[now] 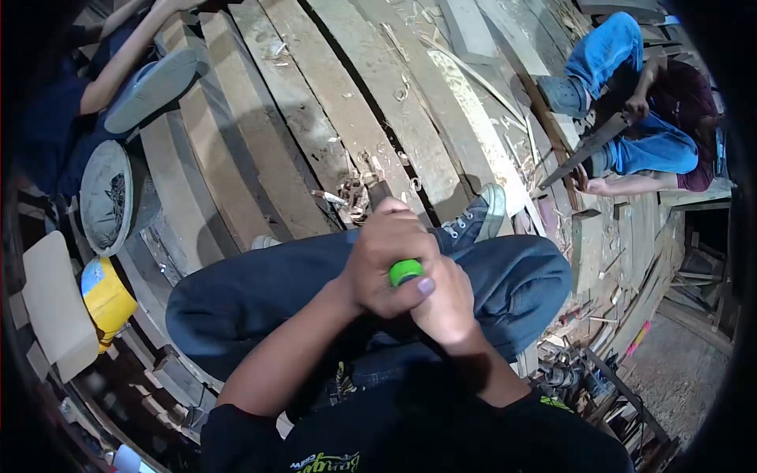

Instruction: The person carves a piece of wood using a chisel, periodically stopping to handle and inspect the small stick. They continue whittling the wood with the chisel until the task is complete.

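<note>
Both hands are wrapped round one chisel [405,272], whose bright green handle end shows between them. My left hand [386,251] is closed on the handle, its thumb lying across near the green end. My right hand [445,298] is closed too, pressed against the left from the right side; its fingers are mostly hidden. Beyond the knuckles a short length of flat dark blade points away, toward a wooden beam [347,102]. Curled wood shavings [355,193] lie around the blade. Whether its edge touches the wood cannot be made out.
At right a person in blue jeans [607,47] holds a handsaw [587,146] over a board. Another person's arm [130,59] and sandal [150,91] are at upper left. A bucket [88,197] and yellow container [110,298] stand left. Gaps run between the beams.
</note>
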